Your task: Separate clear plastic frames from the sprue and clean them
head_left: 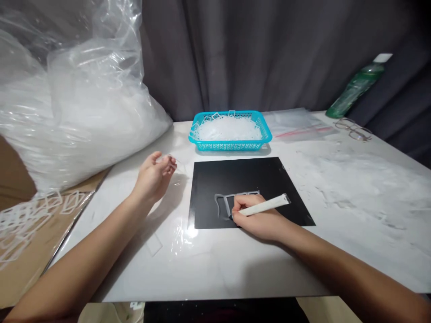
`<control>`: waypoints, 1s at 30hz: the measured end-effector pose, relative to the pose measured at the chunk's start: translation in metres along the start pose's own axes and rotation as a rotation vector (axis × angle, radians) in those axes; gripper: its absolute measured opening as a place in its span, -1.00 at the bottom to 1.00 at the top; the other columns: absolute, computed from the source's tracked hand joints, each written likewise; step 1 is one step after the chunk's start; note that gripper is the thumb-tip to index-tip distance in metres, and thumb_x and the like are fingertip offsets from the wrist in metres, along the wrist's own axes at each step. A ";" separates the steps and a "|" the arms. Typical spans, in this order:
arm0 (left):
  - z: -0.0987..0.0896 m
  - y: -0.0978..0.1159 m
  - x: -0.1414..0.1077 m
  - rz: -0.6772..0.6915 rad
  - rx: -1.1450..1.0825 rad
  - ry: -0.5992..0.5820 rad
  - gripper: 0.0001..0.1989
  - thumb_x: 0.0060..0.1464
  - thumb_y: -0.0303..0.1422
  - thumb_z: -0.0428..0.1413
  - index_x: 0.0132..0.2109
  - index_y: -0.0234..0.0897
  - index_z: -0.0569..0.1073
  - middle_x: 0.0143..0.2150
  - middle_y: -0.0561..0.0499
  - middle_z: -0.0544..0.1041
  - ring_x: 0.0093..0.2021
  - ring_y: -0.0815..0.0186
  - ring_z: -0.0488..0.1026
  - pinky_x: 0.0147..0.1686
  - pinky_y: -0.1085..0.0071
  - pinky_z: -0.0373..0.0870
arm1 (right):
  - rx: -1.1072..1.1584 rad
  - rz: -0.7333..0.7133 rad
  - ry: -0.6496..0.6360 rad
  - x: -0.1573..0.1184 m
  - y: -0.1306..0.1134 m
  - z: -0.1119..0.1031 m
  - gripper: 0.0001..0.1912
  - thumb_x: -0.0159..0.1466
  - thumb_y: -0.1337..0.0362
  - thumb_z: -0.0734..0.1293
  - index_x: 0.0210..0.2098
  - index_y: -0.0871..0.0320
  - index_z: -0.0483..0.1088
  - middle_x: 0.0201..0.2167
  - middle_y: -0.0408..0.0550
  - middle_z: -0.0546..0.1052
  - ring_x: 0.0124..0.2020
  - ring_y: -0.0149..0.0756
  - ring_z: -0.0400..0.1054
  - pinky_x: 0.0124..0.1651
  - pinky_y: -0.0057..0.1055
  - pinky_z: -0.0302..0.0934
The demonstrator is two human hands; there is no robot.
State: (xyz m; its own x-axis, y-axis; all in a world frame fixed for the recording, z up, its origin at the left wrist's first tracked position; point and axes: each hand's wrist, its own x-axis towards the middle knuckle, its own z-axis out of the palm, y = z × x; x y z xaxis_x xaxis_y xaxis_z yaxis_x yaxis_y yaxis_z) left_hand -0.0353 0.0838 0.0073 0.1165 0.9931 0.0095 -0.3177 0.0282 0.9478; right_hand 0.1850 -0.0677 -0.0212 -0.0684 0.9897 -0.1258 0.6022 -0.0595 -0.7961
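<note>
My right hand (257,217) is closed around a flat white pen-like tool (266,206), its dark tip down on a black mat (235,172). Beside that tip lie pale frame-shaped pieces or outlines (226,206), the left one with a wavy edge; my fingers partly cover them. To the left of the mat, my left hand (155,176) is raised over the table with its fingers curled together. A thin, clear rectangular frame (179,164) seems to stick out from those fingertips, though its edges are faint.
Behind the mat stands a blue basket (232,146) heaped with small white frames. A big plastic bag (90,98) fills the left, above cardboard (72,220) with loose frames. Clear zip bags (296,125), glasses (355,130) and a green bottle (357,87) are at the back right.
</note>
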 end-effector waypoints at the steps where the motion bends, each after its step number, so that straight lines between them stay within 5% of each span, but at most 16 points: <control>1: 0.000 -0.001 0.002 0.081 0.014 0.001 -0.56 -0.13 -0.51 0.21 -0.18 -0.21 0.12 -0.42 0.16 0.34 -0.38 0.47 0.42 -0.29 0.51 0.33 | 0.058 0.009 -0.014 0.000 0.000 -0.003 -0.89 0.05 0.40 0.24 -0.59 0.14 0.26 -0.58 -0.17 0.44 -0.50 -0.40 0.25 -0.50 -0.49 0.01; 5: 0.014 -0.015 -0.020 0.319 0.256 -0.219 -0.63 0.03 -0.44 0.16 -0.11 -0.15 0.12 -0.27 0.15 0.34 -0.44 0.52 0.40 -0.28 0.46 0.39 | 0.358 0.110 0.033 0.000 0.000 -0.021 -0.89 0.08 0.37 0.25 -0.57 0.13 0.24 -0.63 -0.18 0.46 -0.60 -0.43 0.28 -0.55 -0.51 0.08; 9: 0.037 -0.024 -0.055 0.287 0.515 -0.533 -0.72 0.17 -0.42 0.02 -0.01 -0.17 0.12 -0.18 0.02 0.46 -0.43 0.47 0.41 -0.38 0.47 0.36 | 0.312 0.120 0.081 -0.008 0.007 -0.028 -0.86 0.08 0.38 0.26 -0.58 0.13 0.23 -0.65 -0.18 0.46 -0.61 -0.43 0.28 -0.56 -0.52 0.09; 14: 0.055 -0.031 -0.072 0.227 0.940 -0.890 -0.47 0.10 -0.42 0.07 0.17 -0.16 0.05 -0.29 0.10 0.57 -0.45 0.40 0.43 -0.40 0.45 0.30 | 0.133 0.067 0.105 -0.014 0.015 -0.018 -0.85 0.10 0.37 0.24 -0.59 0.13 0.24 -0.60 -0.17 0.45 -0.53 -0.40 0.29 -0.51 -0.50 0.05; 20: 0.065 -0.041 -0.078 0.323 1.158 -0.912 -0.42 0.09 -0.40 0.10 0.21 -0.17 0.06 -0.33 0.14 0.58 -0.27 0.28 0.50 -0.04 0.20 0.24 | 0.098 0.027 0.074 -0.012 0.017 -0.017 -0.87 0.10 0.37 0.23 -0.58 0.13 0.26 -0.60 -0.19 0.41 -0.53 -0.41 0.23 -0.52 -0.48 -0.02; 30: 0.072 -0.041 -0.082 0.187 1.139 -0.911 -0.40 0.06 -0.45 0.09 0.21 -0.20 0.04 -0.28 0.08 0.58 -0.20 0.22 0.50 -0.01 0.16 0.26 | 0.123 0.006 0.083 -0.013 0.018 -0.017 -0.86 0.10 0.37 0.24 -0.58 0.13 0.26 -0.59 -0.18 0.42 -0.51 -0.41 0.24 -0.50 -0.48 -0.01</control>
State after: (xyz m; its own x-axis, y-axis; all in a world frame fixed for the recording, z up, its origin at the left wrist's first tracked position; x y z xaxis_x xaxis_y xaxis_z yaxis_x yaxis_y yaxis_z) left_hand 0.0363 -0.0073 -0.0095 0.8348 0.5474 -0.0586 0.4523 -0.6214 0.6397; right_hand 0.2100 -0.0793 -0.0241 0.0034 0.9963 -0.0855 0.4998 -0.0758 -0.8628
